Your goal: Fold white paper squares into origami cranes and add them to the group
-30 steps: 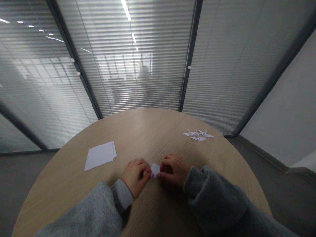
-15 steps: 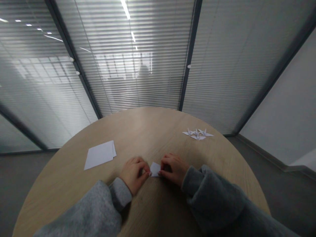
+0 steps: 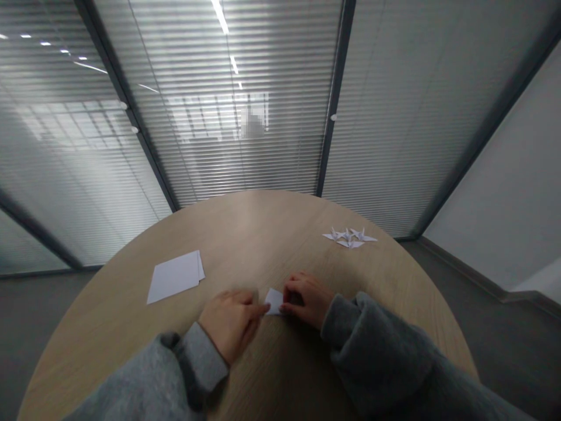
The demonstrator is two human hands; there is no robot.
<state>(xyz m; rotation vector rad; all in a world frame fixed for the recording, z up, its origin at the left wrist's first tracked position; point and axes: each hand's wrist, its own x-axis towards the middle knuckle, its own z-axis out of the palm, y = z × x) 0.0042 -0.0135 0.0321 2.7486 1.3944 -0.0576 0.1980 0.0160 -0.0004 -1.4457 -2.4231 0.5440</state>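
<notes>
A small folded piece of white paper (image 3: 274, 302) lies on the table between my hands, its top coming to a blunt point. My left hand (image 3: 231, 323) is at its left edge, fingers drawn together and the index fingertip pressing the paper; motion blurs part of this hand. On the other side, my right hand (image 3: 307, 299) is closed in a pinch, with thumb and fingertips on the paper's right edge. The fingers cover both side edges.
White paper sheets (image 3: 173, 278) lie stacked at the left of the round wooden table (image 3: 254, 228). Several folded paper cranes (image 3: 349, 238) stand close together at the back right. Glass panels with blinds (image 3: 245, 164) rise behind the table.
My left hand has shifted slightly left and turned, going from a thumb-and-finger pinch to an index finger laid on the paper's edge. My right hand stays in place.
</notes>
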